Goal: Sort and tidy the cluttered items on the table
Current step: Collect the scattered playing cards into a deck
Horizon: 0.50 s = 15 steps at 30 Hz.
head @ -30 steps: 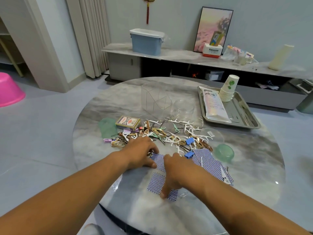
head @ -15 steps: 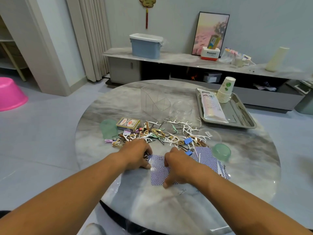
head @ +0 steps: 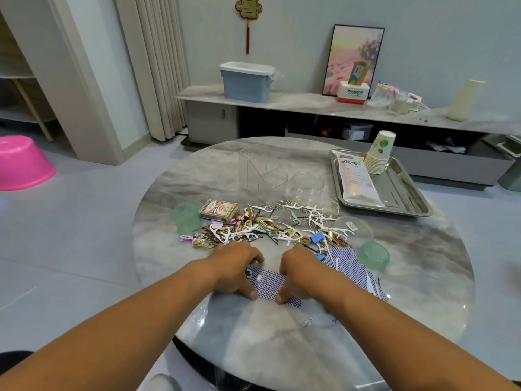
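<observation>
A small stack of blue-backed playing cards (head: 267, 280) lies on the round marble table (head: 253, 351). My left hand (head: 235, 266) grips its left side and my right hand (head: 303, 273) grips its right side, with both thumbs at the near edge and fingers curled over the far edge. More blue-backed cards (head: 348, 262) lie fanned out just right of my right hand. Behind the hands spreads a tangled pile of floss picks, clips and hairpins (head: 282, 227). The card box (head: 218, 210) sits at the pile's left end.
Green lids lie at the left (head: 186, 217) and right (head: 373, 256), with a clear lid (head: 353, 228) between. A clear divided holder (head: 262, 172) and clear jar (head: 307, 185) stand behind the pile. A metal tray (head: 410, 194) holds paper cups (head: 379, 155) and a packet. One paper clip (head: 307, 322) lies near me.
Loose cards that lay spread under my hands have been drawn together into one stack between them. My hands have moved closer to each other.
</observation>
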{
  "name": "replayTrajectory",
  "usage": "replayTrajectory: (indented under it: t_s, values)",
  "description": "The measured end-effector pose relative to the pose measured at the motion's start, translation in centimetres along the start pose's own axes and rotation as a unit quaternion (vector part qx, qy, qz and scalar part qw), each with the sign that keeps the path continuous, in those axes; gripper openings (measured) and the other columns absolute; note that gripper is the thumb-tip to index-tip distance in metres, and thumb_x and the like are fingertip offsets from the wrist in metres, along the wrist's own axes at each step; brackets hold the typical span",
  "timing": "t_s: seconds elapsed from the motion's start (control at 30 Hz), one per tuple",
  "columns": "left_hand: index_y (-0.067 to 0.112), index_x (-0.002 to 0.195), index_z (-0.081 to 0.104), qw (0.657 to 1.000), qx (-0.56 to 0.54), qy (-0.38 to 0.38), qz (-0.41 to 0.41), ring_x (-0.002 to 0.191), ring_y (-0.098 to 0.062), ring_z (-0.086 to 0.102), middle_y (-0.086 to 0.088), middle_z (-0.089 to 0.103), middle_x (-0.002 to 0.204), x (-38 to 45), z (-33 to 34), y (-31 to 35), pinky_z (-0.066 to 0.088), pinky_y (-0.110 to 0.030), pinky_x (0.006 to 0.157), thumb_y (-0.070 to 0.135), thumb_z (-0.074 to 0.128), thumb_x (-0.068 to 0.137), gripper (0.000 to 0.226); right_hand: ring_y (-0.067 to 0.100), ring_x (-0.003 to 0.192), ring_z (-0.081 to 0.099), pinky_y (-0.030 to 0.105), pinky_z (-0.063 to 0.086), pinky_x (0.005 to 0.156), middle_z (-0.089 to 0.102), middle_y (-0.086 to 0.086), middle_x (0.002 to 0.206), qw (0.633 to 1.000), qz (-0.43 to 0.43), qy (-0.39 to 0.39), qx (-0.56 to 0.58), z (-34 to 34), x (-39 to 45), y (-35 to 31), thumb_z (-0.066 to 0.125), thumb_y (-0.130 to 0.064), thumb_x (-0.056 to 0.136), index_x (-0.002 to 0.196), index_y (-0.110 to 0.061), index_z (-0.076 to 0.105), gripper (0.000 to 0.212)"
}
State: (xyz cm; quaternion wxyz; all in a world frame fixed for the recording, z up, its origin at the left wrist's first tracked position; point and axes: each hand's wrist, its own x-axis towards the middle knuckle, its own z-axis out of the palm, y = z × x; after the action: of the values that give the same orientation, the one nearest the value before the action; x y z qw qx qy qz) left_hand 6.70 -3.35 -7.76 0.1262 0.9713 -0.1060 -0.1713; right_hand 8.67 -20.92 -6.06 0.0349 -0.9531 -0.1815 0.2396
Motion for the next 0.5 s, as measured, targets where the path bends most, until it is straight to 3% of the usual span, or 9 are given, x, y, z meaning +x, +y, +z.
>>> replayTrajectory:
  t_s: [0.07, 0.1, 0.17, 0.23, 0.37, 0.43, 0.5]
  values:
    - [0.034, 0.125, 0.061, 1.000, 0.012, 0.009, -0.004, 0.117, -0.017, 0.050, 0.006, 0.055, 0.124, 0.2, 0.0, 0.1, 0.042, -0.038, 0.101, 0.050, 0.086, 0.070, 0.063, 0.029, 0.108, 0.053, 0.033, 0.040, 0.078, 0.051, 0.009, 0.104, 1.000, 0.008, -0.006, -0.004, -0.1, 0.0, -0.3, 0.091, -0.045, 0.068, 0.084, -0.011, 0.056, 0.052]
    - [0.034, 0.123, 0.062, 1.000, 0.014, 0.014, -0.008, 0.117, -0.018, 0.051, 0.006, 0.055, 0.123, 0.3, 0.0, 0.1, 0.043, -0.037, 0.100, 0.049, 0.087, 0.071, 0.060, 0.028, 0.108, 0.053, 0.034, 0.041, 0.079, 0.054, 0.008, 0.104, 1.000, 0.006, -0.006, -0.001, -0.2, 0.1, -0.3, 0.092, -0.044, 0.068, 0.092, -0.010, 0.058, 0.053]
    - [0.033, 0.120, 0.063, 1.000, 0.017, 0.017, -0.012, 0.115, -0.017, 0.051, 0.006, 0.056, 0.122, 0.5, 0.0, 0.2, 0.043, -0.036, 0.099, 0.047, 0.088, 0.070, 0.058, 0.028, 0.114, 0.055, 0.036, 0.046, 0.083, 0.057, 0.009, 0.119, 1.000, 0.008, -0.007, 0.027, -0.3, -0.1, -0.3, 0.093, -0.038, 0.068, 0.120, -0.011, 0.054, 0.070]
    - [0.034, 0.112, 0.059, 1.000, 0.000, 0.022, -0.013, 0.108, -0.016, 0.051, 0.009, 0.055, 0.114, 0.4, 0.0, 0.2, 0.042, -0.034, 0.092, 0.044, 0.089, 0.068, 0.054, 0.027, 0.114, 0.057, 0.036, 0.049, 0.082, 0.058, 0.007, 0.125, 0.998, 0.006, -0.016, 0.059, -0.3, -0.4, -0.3, 0.094, -0.031, 0.068, 0.128, -0.016, 0.046, 0.078]
    - [0.038, 0.095, 0.050, 0.990, -0.095, 0.105, -0.007, 0.093, -0.016, 0.052, 0.016, 0.056, 0.091, 0.4, 0.7, -0.7, 0.038, -0.034, 0.075, 0.035, 0.089, 0.069, 0.047, 0.023, 0.110, 0.061, 0.039, 0.049, 0.094, 0.062, -0.002, 0.121, 0.997, -0.022, 0.033, 0.059, -0.8, -0.4, 0.2, 0.089, -0.027, 0.073, 0.130, -0.029, 0.049, 0.070]
    - [0.043, 0.095, 0.053, 0.972, -0.152, 0.177, 0.000, 0.093, -0.017, 0.056, 0.019, 0.061, 0.088, 0.5, 1.2, -1.3, 0.047, -0.037, 0.081, 0.027, 0.085, 0.073, 0.042, 0.020, 0.109, 0.062, 0.038, 0.047, 0.096, 0.066, -0.006, 0.115, 0.993, -0.039, 0.084, 0.075, -1.5, 0.0, 0.5, 0.084, -0.026, 0.079, 0.128, -0.033, 0.055, 0.057]
    - [0.046, 0.103, 0.056, 0.958, -0.206, 0.200, 0.015, 0.092, -0.011, 0.060, 0.020, 0.065, 0.090, 0.6, 1.7, -1.7, 0.053, -0.039, 0.085, 0.015, 0.080, 0.081, 0.045, 0.016, 0.103, 0.061, 0.035, 0.048, 0.092, 0.067, -0.009, 0.107, 0.992, -0.058, 0.088, 0.068, -1.6, 0.3, 0.9, 0.080, -0.022, 0.082, 0.122, -0.033, 0.061, 0.045]
